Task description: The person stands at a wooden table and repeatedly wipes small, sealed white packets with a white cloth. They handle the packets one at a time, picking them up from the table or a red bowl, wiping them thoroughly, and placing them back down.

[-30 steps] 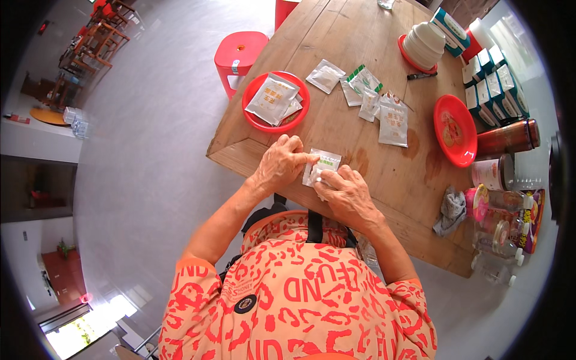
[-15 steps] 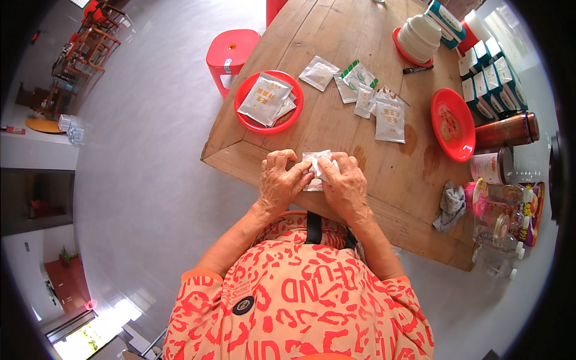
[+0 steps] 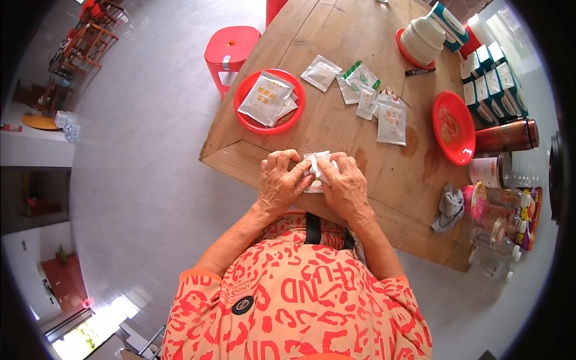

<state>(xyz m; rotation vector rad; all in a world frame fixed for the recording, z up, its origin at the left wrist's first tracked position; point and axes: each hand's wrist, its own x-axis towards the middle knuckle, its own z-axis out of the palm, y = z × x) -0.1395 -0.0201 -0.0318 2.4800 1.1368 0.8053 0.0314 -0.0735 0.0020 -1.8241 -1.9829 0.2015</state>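
Observation:
At the table's near edge, my left hand and my right hand come together on a crumpled white sachet. Fingers and thumbs of both hands are closed on its bunched upper part. Its lower end shows a little reddish print between the hands; the fingers hide much of the rest. Just beyond my left hand stands a red plastic bowl with silver-white sachets in it. Farther right, several flat sachets lie loosely on the wood, one with green edging.
The wooden table carries a red oval dish, a stack of white bowls, a black marker and tissue packs. A grey cloth and clear bottles line the right edge. A red stool stands left.
The hands stay in the same place. The white sachet's upper part is bunched slightly differently between the fingers; the view has shifted a little.

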